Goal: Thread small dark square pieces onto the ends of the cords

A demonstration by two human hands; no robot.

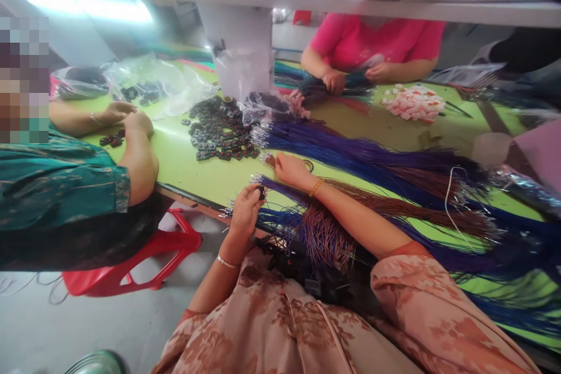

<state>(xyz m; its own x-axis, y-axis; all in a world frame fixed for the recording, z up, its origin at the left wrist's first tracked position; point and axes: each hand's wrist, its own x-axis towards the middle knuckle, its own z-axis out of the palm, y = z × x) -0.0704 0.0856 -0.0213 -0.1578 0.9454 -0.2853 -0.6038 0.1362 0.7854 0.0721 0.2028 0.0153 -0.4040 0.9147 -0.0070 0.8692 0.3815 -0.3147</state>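
Note:
Near the table's front edge, my left hand (pixel 246 208) pinches a small black connector housing (pixel 262 193). My right hand (pixel 293 170) reaches across to the tip end of a bundle of brown wires (pixel 372 201), its fingers closed on the wires there; how many it grips cannot be made out. Blue wires (pixel 284 188) with silvery terminals at their ends lie between my two hands. Beyond them spreads a thick bundle of blue and purple wires (pixel 350 149). A heap of black connector housings (pixel 223 128) rests on the green table (pixel 175 172). More black housings with wires (pixel 298 260) gather at my lap.
At the left a co-worker in a green top (pixel 65 169) handles black parts, beside a red stool (pixel 131 257). Opposite, a person in a pink shirt (pixel 377 41) works with wires near pale pink pieces (pixel 414 104). A shelf (pixel 307 0) crosses above the table.

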